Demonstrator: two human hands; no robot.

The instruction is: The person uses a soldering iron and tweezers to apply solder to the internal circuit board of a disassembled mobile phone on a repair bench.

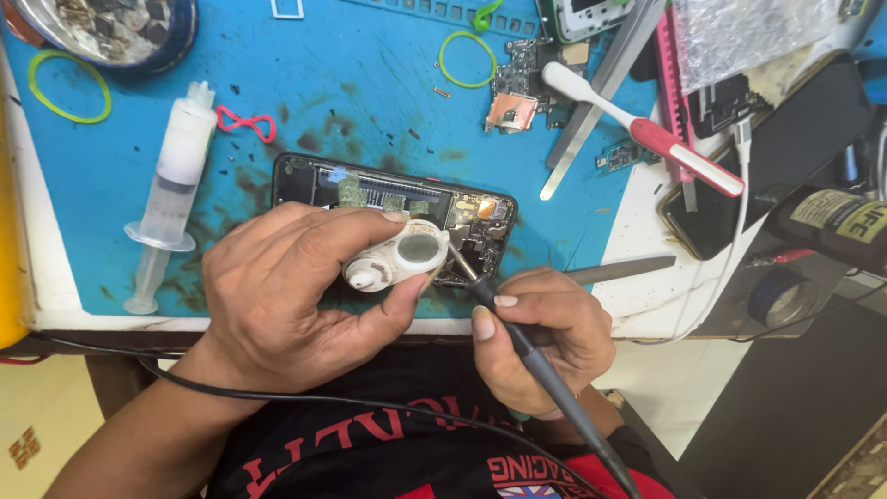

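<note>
An opened black phone with its circuit board exposed lies on a stained blue mat. My left hand rests over the phone and holds a small white magnifier loupe above the board. My right hand grips a black soldering iron like a pen. Its metal tip touches the board right beside the loupe. The iron's cable trails down towards my lap.
A plastic syringe, green rubber bands, a red band, a loose circuit board, a red-and-white toothbrush, metal tweezers and a metal bowl lie around. A dark phone with a white cable sits right.
</note>
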